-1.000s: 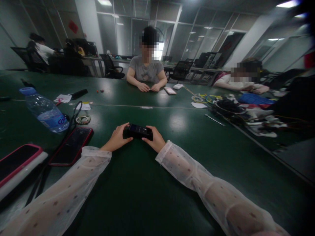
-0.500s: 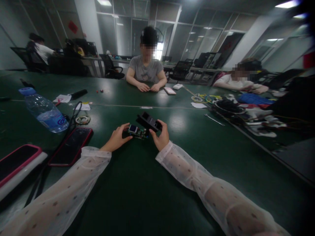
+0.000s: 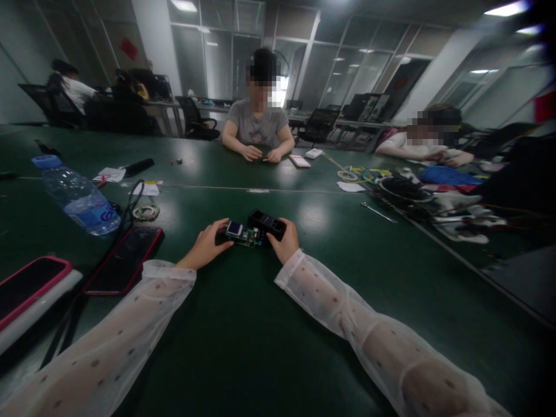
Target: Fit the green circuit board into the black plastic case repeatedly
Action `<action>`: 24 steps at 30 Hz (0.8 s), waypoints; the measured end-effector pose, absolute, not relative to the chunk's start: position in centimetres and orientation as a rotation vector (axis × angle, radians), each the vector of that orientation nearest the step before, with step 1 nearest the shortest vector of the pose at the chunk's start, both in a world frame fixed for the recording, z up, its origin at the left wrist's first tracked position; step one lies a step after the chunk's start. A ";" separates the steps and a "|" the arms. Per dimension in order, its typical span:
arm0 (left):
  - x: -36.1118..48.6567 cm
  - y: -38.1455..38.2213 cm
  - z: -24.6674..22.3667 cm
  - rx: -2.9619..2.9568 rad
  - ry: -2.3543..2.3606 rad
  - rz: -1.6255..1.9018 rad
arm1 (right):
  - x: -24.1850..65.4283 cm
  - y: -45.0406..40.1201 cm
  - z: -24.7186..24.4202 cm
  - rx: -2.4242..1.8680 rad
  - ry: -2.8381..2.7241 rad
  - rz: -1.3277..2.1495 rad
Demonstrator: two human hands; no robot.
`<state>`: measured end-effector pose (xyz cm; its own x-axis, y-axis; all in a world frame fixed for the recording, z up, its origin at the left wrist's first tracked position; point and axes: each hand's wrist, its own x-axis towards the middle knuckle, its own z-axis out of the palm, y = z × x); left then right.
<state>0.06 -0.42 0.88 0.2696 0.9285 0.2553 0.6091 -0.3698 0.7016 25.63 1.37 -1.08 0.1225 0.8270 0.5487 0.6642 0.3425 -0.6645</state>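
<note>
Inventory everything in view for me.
circuit board: one, green, in left hand
case: one, black, in right hand
table: one, green, below hands
bottle: one, clear, blue cap, left
phone-like devices: two, red and pink edges, left
coil: one, pale, left
papers: at least three, white, beyond hands
small items: several, mixed colours, beyond hands
tool: one, silver, right
cable pile: one, mixed colours, right
people: at least three, mixed clothing, beyond table
chairs: several, black, background
left hand: one, white sleeve, centre
right hand: one, white sleeve, centre

Dimly lit beyond a broad dark-green table (image 3: 243, 353)
Tall framed glass panels (image 3: 248, 58) stand between pale columns (image 3: 155, 55); black office chairs (image 3: 320, 124) and a white ceiling light (image 3: 184, 6) show.
</note>
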 end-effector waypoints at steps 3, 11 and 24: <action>0.1 -0.4 0.9 2.072 1.379 0.915 | 25.5 1.2 -0.8 -1.410 -1.591 0.136; 0.0 -0.5 0.7 2.056 1.359 0.936 | 25.6 1.1 -0.5 -1.424 -1.613 0.221; -0.1 0.1 0.0 2.016 1.359 0.984 | 25.5 1.2 -0.6 -1.398 -1.518 0.280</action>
